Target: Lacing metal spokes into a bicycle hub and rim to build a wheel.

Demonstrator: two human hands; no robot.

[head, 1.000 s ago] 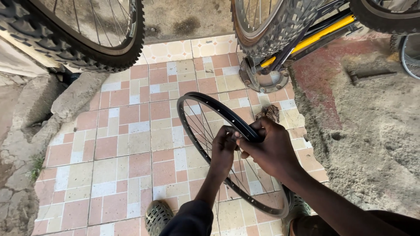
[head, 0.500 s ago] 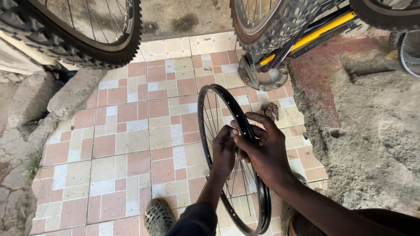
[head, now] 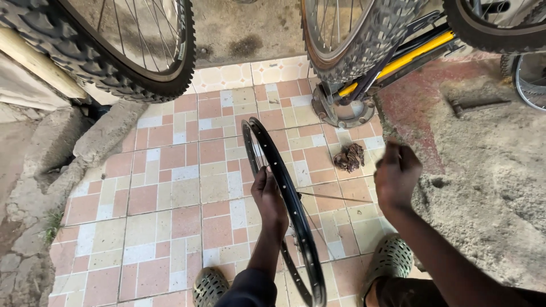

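Both hands are working over a tiled floor [head: 170, 187]: the left hand [head: 271, 200] is gripping a bare black wheel rim [head: 284, 187], holding it upright and nearly edge-on between the person's feet, while the right hand [head: 396, 176] is hovering apart to the right, fingers curled and holding nothing visible. Thin spokes are showing inside the tyreless rim, and a brown rag [head: 349, 157] is lying just beyond it.

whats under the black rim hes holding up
Pink and cream floor tiles lie under the black rim, held by the left hand. Its lowest edge runs out of frame.
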